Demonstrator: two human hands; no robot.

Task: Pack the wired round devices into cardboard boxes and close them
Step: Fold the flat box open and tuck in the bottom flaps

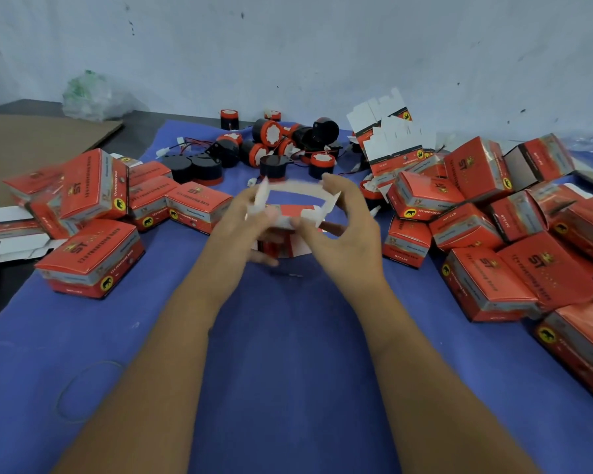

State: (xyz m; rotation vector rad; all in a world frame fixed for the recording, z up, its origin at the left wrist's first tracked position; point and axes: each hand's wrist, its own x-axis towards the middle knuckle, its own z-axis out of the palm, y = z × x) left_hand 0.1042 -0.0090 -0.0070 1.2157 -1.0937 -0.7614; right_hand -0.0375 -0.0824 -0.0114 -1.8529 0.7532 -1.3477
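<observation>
Both my hands hold one red and white cardboard box [293,200] above the blue cloth, its flaps open and its white inside showing. My left hand [243,224] grips its left side and my right hand [346,230] grips its right side, fingers curled round the walls. The box looks blurred and I cannot tell if anything is inside it. A heap of black and red round devices [274,145] with red and black wires lies beyond the box near the wall.
Closed red boxes [93,258] are piled at the left and more closed red boxes [493,241] at the right. Flat unfolded box blanks [387,131] lean at the back right. A brown cardboard sheet [31,142] and a plastic bag [89,97] lie back left.
</observation>
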